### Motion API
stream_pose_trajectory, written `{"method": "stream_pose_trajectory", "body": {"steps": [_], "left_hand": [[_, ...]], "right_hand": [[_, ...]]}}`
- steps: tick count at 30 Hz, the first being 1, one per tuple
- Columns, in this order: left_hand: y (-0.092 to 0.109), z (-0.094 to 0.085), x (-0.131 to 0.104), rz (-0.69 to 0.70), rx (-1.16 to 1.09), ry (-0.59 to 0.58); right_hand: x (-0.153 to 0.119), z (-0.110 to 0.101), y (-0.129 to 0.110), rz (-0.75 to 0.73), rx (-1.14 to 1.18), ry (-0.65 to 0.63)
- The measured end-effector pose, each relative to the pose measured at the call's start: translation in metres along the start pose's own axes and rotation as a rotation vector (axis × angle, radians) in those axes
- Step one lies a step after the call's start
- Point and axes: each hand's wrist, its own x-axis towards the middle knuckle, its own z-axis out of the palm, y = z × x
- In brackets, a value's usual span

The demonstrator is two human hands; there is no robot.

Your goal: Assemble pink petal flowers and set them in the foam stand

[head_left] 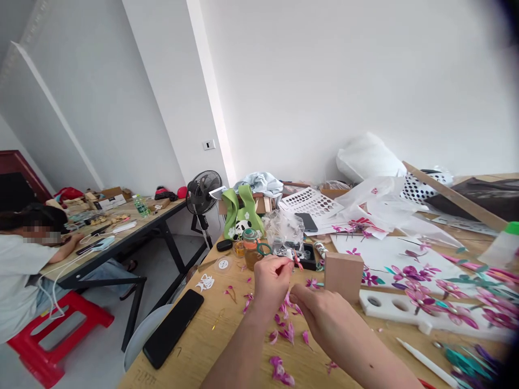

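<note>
My left hand is closed above the wooden table, its thumb and forefinger pinched together. What it holds, if anything, is too small to make out. Just to its right and lower, my right hand is bent with its fingers pressed together; its fingertips are partly hidden, and their contents cannot be told. Pink petals lie scattered under and between both hands. More magenta petals rest near the front edge. A wooden block stands upright behind my right hand.
At right, pink artificial flowers stand over a white foam strip with holes. A white pen-like tool lies nearby. Behind my left hand are a jar and a green panda bag. A black phone lies left; another person sits beyond.
</note>
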Motion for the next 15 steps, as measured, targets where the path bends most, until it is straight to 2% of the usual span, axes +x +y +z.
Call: {"method": "stream_pose_trajectory", "body": {"steps": [2,5,8,10,12,14,15], "left_hand": [[-0.002,0.002,-0.003,0.158,0.189,-0.069],[-0.004,0.005,-0.008,0.326,0.388,-0.231],[0.001,0.008,-0.012,0.407,0.361,-0.376],[0.009,0.008,-0.014,0.402,0.227,-0.479],[0.017,0.007,-0.015,0.331,0.037,-0.572],[0.023,0.005,-0.014,0.206,-0.172,-0.602],[0.024,0.004,-0.014,0.137,-0.270,-0.582]], "right_hand": [[-0.003,-0.005,0.004,-0.017,-0.033,0.028],[-0.007,-0.014,0.020,0.028,-0.034,0.078],[-0.007,-0.024,0.042,0.084,0.041,0.139],[-0.006,-0.030,0.054,0.083,0.145,0.194],[-0.004,-0.035,0.063,0.082,0.256,0.242],[-0.003,-0.039,0.067,0.104,0.349,0.250],[-0.002,-0.040,0.068,0.118,0.384,0.240]]}}
